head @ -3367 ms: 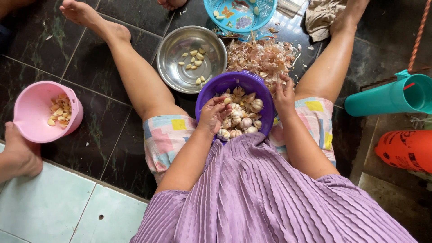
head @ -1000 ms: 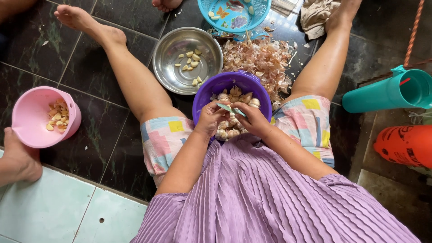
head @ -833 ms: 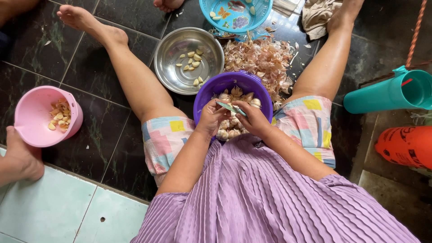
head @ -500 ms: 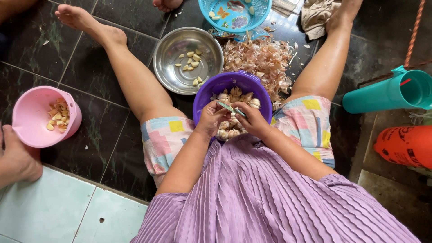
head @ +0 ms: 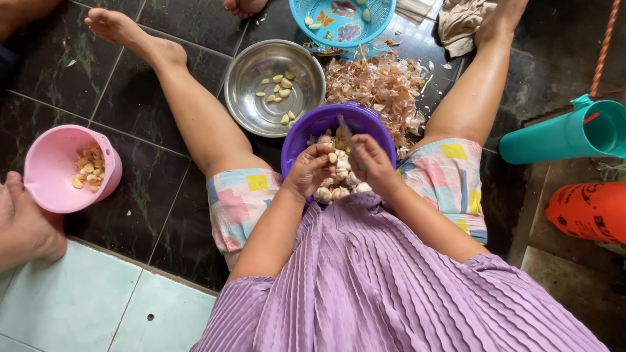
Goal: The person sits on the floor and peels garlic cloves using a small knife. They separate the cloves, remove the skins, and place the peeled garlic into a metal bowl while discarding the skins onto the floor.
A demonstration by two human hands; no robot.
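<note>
home floor (head: 163, 202) — tiles, bowls

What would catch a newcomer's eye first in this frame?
Both hands meet at centre over the purple bowl of garlic in the person's lap: the left hand pinches a clove, and the right hand holds a small knife. Beyond it lie a heap of papery skins and a steel bowl with peeled cloves.

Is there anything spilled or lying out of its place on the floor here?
Yes. A heap of dry garlic skins lies loose on the dark floor, between the purple bowl and the blue basket, not in any container.
</note>
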